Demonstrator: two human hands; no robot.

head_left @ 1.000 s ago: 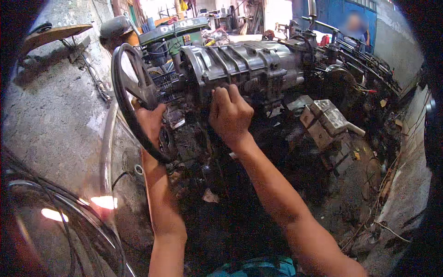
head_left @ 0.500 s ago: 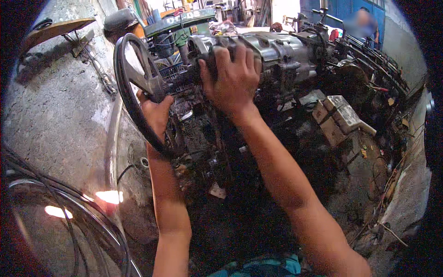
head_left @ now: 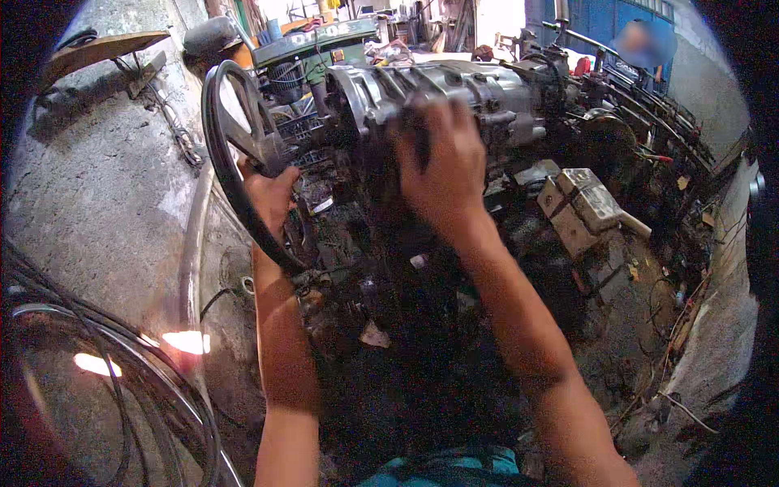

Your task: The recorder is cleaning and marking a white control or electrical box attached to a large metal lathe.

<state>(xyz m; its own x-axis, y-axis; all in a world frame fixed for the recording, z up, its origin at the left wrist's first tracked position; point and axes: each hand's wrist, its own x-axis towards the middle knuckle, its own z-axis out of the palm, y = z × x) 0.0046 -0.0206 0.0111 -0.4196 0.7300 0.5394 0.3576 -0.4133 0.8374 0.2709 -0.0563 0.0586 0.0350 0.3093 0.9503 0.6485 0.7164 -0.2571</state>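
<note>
A black spoked handwheel [head_left: 231, 162] stands nearly upright in front of me at the left. My left hand [head_left: 272, 199] is closed around its inner part, close to the hub, with the thumb on the near side and the other fingers mostly hidden. Right of it lies a grey, ribbed metal housing [head_left: 438, 85] that looks like a gearbox. My right hand [head_left: 446, 174] is at the housing's near side, fingers bent and thumb apart. Motion blurs its fingertips, and something dark shows between thumb and fingers; whether it is held I cannot tell.
A greasy metal block with a spout-like arm [head_left: 592, 203] sits at the right. Black cables [head_left: 105, 333] loop at the lower left. Behind the housing stands a green machine [head_left: 316, 40]. At the back right is a person [head_left: 647, 49] near long metal bars [head_left: 641, 105].
My right hand has shifted right and toward me along the housing, uncovering its left end. My left hand stays at the handwheel, which shows no clear turn.
</note>
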